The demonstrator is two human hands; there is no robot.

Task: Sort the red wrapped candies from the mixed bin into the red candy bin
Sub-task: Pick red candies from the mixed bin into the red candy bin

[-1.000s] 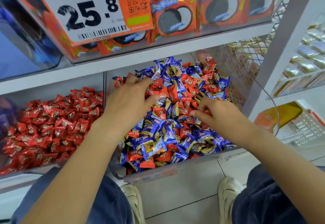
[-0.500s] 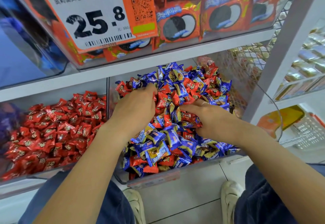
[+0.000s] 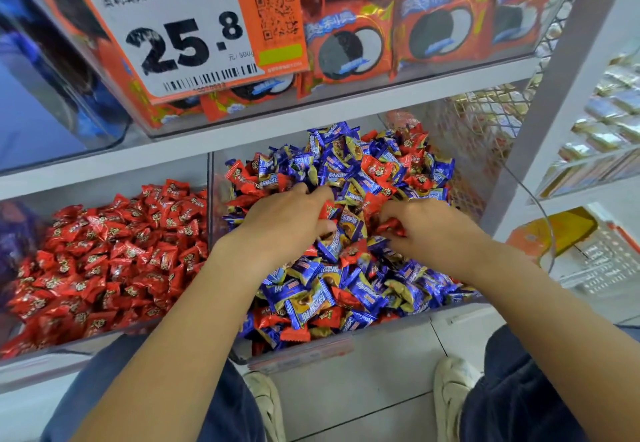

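On the lower shelf, two clear bins stood side by side, sharing a thin upright wall. Two hands worked in the mixed bin [image 3: 301, 355], deep in a heap of blue and red candies too many to count. The left hand [image 3: 284, 223] lay knuckles-up over the middle of the heap, its fingers curled down around red wrapped candies [image 3: 329, 211] that showed at its fingertips; how many it held could not be told. The right hand [image 3: 426, 230] sat just beside it, fingers bent, pinching one red candy [image 3: 393, 225] against the thumb. The red candy bin [image 3: 69, 346] to the left held only red pieces, heaped nearly to its front lip. Open space remained above both heaps, under the upper shelf's edge, where one price tag [image 3: 183, 29] reading 25.8 hung over boxes of cookie packs [image 3: 349, 50]. A white post [image 3: 554, 112] closed the right side. Two pale shoes [image 3: 268, 407] showed on the floor below.
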